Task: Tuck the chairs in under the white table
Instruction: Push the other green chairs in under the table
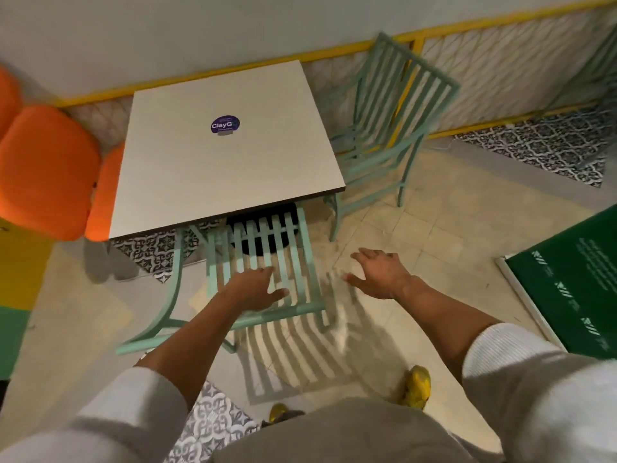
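The white square table (187, 168) stands against the wall, a round purple sticker on its top. A mint-green slatted chair (302, 262) is right in front of me, its seat partly under the table's near edge. My left hand (255, 289) hovers over the top of that chair's slatted back with fingers spread, holding nothing. My right hand (379, 274) is open in the air to the right of the chair, apart from it. A second mint-green chair (400, 105) stands at the table's right side, angled away and pulled out from the table.
Orange cushioned seats (46, 168) line the table's left side. A green board (574, 285) lies on the floor at the right. A yellow-railed lattice partition (500, 71) runs along the wall behind. My yellow shoes (415, 384) show on the beige tile floor.
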`<state>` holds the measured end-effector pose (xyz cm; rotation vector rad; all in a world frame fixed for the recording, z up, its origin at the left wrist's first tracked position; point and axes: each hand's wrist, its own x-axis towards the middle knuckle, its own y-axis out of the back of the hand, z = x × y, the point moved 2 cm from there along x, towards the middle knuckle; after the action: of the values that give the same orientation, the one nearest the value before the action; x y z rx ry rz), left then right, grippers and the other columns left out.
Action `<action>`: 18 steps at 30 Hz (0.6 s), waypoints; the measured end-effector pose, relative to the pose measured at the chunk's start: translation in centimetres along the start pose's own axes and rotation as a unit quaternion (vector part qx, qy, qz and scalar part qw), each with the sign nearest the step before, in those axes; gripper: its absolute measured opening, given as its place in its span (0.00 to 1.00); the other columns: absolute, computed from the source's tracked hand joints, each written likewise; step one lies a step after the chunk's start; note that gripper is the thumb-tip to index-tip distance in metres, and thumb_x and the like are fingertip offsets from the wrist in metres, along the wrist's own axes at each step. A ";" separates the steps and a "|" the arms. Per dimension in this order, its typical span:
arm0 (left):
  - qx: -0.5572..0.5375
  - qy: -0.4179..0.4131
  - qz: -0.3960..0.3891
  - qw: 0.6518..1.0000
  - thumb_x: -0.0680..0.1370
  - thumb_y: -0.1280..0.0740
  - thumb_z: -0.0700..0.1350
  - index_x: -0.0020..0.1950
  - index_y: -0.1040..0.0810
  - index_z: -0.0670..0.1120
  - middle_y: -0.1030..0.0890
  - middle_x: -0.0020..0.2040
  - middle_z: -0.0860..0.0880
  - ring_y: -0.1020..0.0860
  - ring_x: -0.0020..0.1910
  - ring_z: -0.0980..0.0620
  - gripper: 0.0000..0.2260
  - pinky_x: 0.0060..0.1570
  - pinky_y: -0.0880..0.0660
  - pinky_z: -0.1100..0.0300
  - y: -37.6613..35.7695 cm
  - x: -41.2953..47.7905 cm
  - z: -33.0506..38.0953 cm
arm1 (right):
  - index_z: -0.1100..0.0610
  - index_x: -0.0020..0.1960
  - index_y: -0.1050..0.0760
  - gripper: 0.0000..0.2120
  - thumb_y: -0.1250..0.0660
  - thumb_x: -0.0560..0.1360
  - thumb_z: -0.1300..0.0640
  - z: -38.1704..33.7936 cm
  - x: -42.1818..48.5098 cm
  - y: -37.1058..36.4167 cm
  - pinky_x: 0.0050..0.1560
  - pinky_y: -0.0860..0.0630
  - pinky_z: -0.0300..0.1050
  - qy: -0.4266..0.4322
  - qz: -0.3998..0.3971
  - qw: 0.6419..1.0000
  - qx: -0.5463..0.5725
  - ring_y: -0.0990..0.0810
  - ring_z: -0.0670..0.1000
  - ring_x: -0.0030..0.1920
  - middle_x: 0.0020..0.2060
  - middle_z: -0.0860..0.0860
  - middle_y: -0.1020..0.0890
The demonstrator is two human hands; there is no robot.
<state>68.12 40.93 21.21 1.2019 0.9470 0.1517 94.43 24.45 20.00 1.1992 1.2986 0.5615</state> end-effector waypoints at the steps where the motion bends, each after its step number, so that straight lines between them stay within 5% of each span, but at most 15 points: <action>1: -0.009 0.001 0.006 1.000 0.81 0.42 0.72 0.85 0.41 0.46 0.25 0.77 0.42 0.25 0.74 0.39 0.41 0.70 0.25 0.42 0.8 1.1 2.5 | 0.51 0.83 0.39 0.37 0.45 0.82 0.30 2.7 -0.2 0.6 0.76 0.36 0.63 0.003 0.009 1.000 0.000 0.35 0.59 0.80 0.83 0.53 0.38; 8: -0.077 0.027 0.033 0.996 0.76 0.48 0.79 0.88 0.54 0.49 0.43 0.86 0.43 0.41 0.84 0.41 0.50 0.79 0.38 0.37 5.0 7.4 20.1 | 0.51 0.85 0.44 0.40 0.42 0.81 0.29 22.0 -2.3 5.1 0.79 0.41 0.63 -0.014 0.019 1.000 -0.015 0.42 0.58 0.83 0.85 0.53 0.45; 18: -0.041 0.011 0.072 0.996 0.73 0.52 0.84 0.86 0.47 0.47 0.41 0.86 0.45 0.43 0.85 0.42 0.53 0.78 0.39 0.33 12.0 18.1 34.1 | 0.52 0.84 0.44 0.43 0.43 0.79 0.27 38.2 0.7 10.5 0.78 0.41 0.66 -0.004 0.016 0.999 -0.035 0.41 0.60 0.83 0.85 0.54 0.43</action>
<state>107.30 31.31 22.96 1.1938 0.8654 0.3172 132.91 15.40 22.88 1.1651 1.2450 0.6192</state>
